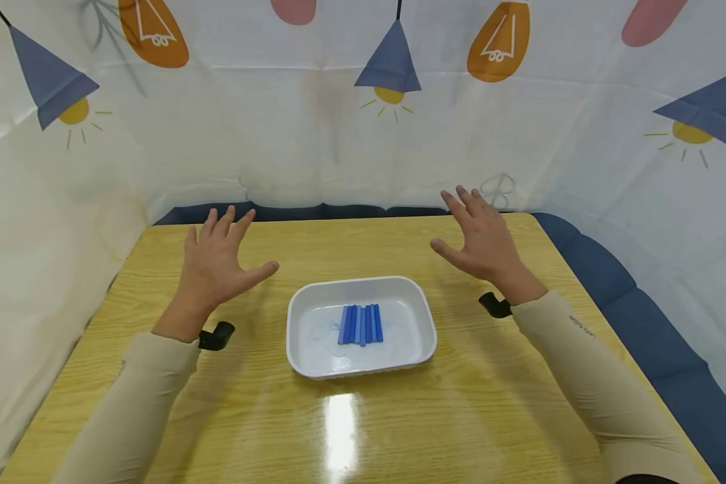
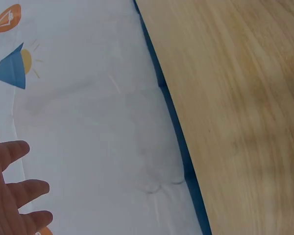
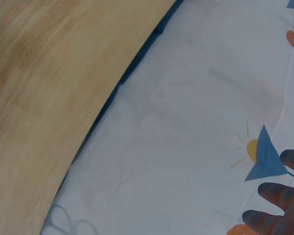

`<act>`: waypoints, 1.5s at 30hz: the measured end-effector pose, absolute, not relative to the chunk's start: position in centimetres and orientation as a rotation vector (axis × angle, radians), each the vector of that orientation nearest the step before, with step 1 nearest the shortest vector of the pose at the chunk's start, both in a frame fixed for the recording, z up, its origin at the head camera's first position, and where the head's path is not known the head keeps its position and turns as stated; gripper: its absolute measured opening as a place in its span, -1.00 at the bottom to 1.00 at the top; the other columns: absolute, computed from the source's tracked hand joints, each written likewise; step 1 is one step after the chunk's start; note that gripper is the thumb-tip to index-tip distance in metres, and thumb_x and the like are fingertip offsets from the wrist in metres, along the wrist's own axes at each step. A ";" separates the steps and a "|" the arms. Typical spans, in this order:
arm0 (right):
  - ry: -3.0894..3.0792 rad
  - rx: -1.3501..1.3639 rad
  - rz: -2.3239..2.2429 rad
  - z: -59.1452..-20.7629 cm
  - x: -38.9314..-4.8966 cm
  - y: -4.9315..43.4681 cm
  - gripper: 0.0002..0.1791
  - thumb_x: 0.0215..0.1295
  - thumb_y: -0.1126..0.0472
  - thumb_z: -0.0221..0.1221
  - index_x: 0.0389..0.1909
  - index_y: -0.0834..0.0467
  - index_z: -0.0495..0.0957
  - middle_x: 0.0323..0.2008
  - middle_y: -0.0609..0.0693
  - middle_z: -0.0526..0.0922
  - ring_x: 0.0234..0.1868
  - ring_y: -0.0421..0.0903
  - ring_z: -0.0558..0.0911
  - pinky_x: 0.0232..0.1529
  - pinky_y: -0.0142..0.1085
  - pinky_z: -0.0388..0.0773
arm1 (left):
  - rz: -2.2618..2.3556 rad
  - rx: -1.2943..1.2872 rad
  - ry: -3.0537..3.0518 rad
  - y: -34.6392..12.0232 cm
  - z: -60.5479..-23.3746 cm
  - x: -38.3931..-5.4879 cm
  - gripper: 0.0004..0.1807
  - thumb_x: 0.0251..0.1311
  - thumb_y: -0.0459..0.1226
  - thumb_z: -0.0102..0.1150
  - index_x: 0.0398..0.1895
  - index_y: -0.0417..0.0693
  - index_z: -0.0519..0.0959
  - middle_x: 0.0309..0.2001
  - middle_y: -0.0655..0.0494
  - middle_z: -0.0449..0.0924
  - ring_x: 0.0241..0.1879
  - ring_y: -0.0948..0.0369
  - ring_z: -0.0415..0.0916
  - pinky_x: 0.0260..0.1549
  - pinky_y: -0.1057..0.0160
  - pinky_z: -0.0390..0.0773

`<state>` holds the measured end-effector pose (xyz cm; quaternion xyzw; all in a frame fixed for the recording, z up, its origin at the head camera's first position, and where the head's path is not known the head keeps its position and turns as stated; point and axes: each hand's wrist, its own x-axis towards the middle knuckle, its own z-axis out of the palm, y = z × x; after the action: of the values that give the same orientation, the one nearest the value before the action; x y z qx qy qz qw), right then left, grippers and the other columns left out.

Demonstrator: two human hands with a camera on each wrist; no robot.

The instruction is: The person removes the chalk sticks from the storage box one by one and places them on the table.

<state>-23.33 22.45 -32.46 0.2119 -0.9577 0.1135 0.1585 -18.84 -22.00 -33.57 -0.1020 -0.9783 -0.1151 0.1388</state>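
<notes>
White tray, on table. Blue sticks, in row, inside. Left hand, tray's ten o'clock: fingers spread apart. Right hand, two o'clock: fingers spread apart.

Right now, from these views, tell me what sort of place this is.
Probably a small curtained-off tabletop workspace: a wood-grain table, a lamp-printed white cloth hanging behind it, and dark blue padding along its right side.
</notes>
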 end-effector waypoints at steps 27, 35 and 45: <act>-2.668 0.640 0.794 -33.8 -20.8 18.6 -0.38 0.19 0.01 0.23 0.25 0.13 0.39 0.10 0.16 0.50 -0.02 0.10 0.55 -0.08 -0.03 0.55 | -0.465 -0.275 -2.996 -20.2 -36.5 -17.9 -0.11 0.05 0.39 -0.03 0.30 0.01 0.37 0.13 -0.12 0.54 -0.05 -0.06 0.56 -0.43 0.03 0.55; -2.710 0.673 0.860 -33.8 -20.4 18.1 -0.40 0.19 0.04 0.23 0.25 0.12 0.39 0.04 0.17 0.53 -0.15 0.09 0.65 -0.18 -0.07 0.62 | -0.532 -0.275 -3.066 -19.7 -37.2 -17.8 -0.31 0.15 0.28 -0.02 0.19 0.04 0.45 -0.07 0.00 0.68 -0.28 0.11 0.63 -0.57 0.26 0.45; -2.788 0.671 1.008 -33.6 -19.4 17.2 -0.43 0.18 0.01 0.26 0.22 0.03 0.41 -0.09 0.13 0.61 -0.30 -0.02 0.69 -0.26 -0.16 0.65 | -0.676 -0.304 -3.085 -19.4 -37.8 -17.6 -0.50 0.23 0.09 0.02 0.16 0.09 0.47 -0.20 0.08 0.69 -0.42 0.21 0.57 -0.56 0.28 0.43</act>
<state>-19.44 17.16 -33.65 0.2204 -0.9161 0.3311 0.0511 -17.64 -19.44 -37.83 -0.0957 -0.9722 -0.2130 -0.0158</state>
